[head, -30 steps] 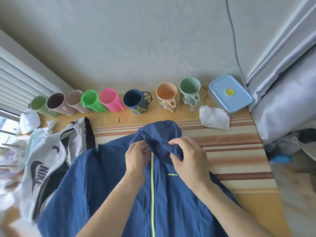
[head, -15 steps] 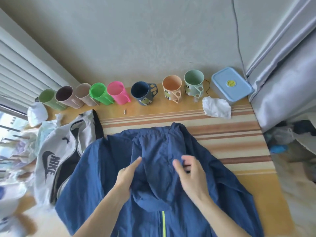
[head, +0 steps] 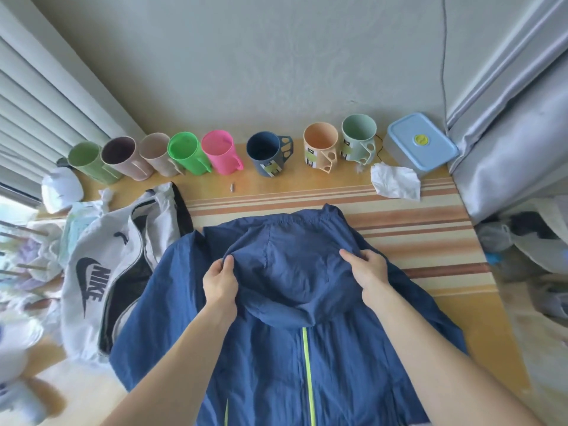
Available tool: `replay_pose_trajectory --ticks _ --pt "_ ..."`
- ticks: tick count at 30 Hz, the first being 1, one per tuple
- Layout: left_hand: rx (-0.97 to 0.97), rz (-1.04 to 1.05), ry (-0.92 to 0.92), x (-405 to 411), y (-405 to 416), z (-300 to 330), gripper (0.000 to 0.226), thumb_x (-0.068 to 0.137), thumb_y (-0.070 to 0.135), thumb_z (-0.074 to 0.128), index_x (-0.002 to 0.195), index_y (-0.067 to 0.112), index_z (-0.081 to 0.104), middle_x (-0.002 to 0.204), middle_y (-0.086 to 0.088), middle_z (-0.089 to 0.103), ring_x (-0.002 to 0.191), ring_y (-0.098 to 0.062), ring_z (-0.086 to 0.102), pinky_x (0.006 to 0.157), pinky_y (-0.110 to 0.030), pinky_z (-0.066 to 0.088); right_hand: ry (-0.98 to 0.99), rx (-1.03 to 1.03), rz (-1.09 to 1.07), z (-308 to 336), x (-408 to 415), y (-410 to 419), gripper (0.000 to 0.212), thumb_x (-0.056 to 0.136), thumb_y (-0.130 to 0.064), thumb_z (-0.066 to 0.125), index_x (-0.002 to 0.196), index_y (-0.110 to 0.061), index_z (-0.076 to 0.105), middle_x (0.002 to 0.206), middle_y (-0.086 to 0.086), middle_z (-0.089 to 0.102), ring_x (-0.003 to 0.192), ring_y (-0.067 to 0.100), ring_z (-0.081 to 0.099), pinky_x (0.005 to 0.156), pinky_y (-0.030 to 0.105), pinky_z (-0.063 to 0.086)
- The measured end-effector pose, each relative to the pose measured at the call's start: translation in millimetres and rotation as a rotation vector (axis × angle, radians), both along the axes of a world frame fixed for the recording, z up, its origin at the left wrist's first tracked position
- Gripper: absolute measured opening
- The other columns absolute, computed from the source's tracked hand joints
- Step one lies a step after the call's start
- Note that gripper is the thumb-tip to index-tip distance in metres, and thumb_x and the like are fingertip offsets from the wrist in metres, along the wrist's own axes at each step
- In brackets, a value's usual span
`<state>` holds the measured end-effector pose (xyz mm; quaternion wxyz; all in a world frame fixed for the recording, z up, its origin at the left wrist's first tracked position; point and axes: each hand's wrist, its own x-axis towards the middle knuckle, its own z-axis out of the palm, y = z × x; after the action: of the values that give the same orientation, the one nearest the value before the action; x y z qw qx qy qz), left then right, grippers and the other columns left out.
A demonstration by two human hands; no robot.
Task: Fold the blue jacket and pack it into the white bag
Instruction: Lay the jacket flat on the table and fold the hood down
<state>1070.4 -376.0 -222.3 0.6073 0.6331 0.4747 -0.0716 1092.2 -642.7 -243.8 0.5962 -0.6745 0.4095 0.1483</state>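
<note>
The blue jacket (head: 292,302) lies front up on the table, its yellow-green zipper running toward me. Its hood is folded down over the chest. My left hand (head: 220,282) pinches the fabric at the hood's left side. My right hand (head: 367,273) grips the fabric at the hood's right side. The white bag (head: 101,272), with a dark logo and black mesh lining, lies open at the jacket's left, and the jacket's left sleeve overlaps its edge.
A row of several coloured cups (head: 221,152) lines the wall at the back. A blue-lidded box (head: 421,142) and a crumpled tissue (head: 396,181) sit back right. A striped mat (head: 430,229) covers the table. Clutter of white bags lies far left; a curtain hangs right.
The hood has been folded down over the chest. Both hands have moved apart from the collar and zipper top to the hood's two sides and now grip the fabric.
</note>
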Motion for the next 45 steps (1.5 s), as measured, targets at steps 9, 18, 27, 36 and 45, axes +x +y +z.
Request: replay_pose_trajectory --ticks 9,18,27,36,45 --pt "0.741 -0.476 -0.262 -27 -18 1 0.043 0.102 0.038 0.052 0.143 0.026 0.048 0.148 -0.002 0.049 0.138 -0.025 0.04 0.111 -0.044 0.038 -0.599 -0.825 0.563 12 -55 20 0.043 0.098 -0.038 0.057 0.137 -0.02 0.049 0.145 0.006 0.05 0.134 0.026 0.046 0.107 0.038 0.042" --pt "1.146 -1.483 -0.121 -68 -41 -74 0.066 0.1 0.057 0.03 0.16 0.041 0.011 0.17 -0.007 0.009 0.156 -0.033 0.016 0.122 -0.054 0.026 -0.398 -0.891 1.22 -58 -81 18 0.065 0.101 -0.054 0.029 0.159 -0.027 0.017 0.169 0.004 -0.004 0.156 0.027 0.001 0.123 0.048 0.022" --pt "1.07 -1.393 -0.348 -88 -112 -28 0.06 0.102 0.043 0.042 0.159 0.029 0.028 0.169 -0.012 0.018 0.155 -0.035 0.018 0.122 -0.053 0.027 -0.098 -0.97 0.408 -3 -145 -106 0.068 0.085 -0.023 0.073 0.143 -0.006 0.041 0.133 0.017 0.055 0.116 0.037 0.058 0.087 0.045 0.052" --pt "0.986 -1.643 -0.055 -111 -161 -38 0.069 0.096 0.05 0.05 0.158 0.032 0.026 0.17 -0.007 0.016 0.153 -0.036 0.025 0.117 -0.053 0.034 0.012 -0.944 0.491 -10 -144 -163 0.016 0.085 -0.01 0.071 0.078 -0.012 0.057 0.082 0.009 0.06 0.075 0.036 0.06 0.061 0.035 0.04" --pt "1.016 -1.628 0.018 -97 -164 -40 0.075 0.095 0.05 0.051 0.16 0.023 0.025 0.17 -0.007 0.009 0.155 -0.035 0.019 0.116 -0.051 0.035 -0.783 -1.196 0.426 80 -74 -189 0.021 0.088 0.011 0.054 0.102 -0.003 0.061 0.129 0.016 0.058 0.114 0.03 0.06 0.084 0.035 0.051"
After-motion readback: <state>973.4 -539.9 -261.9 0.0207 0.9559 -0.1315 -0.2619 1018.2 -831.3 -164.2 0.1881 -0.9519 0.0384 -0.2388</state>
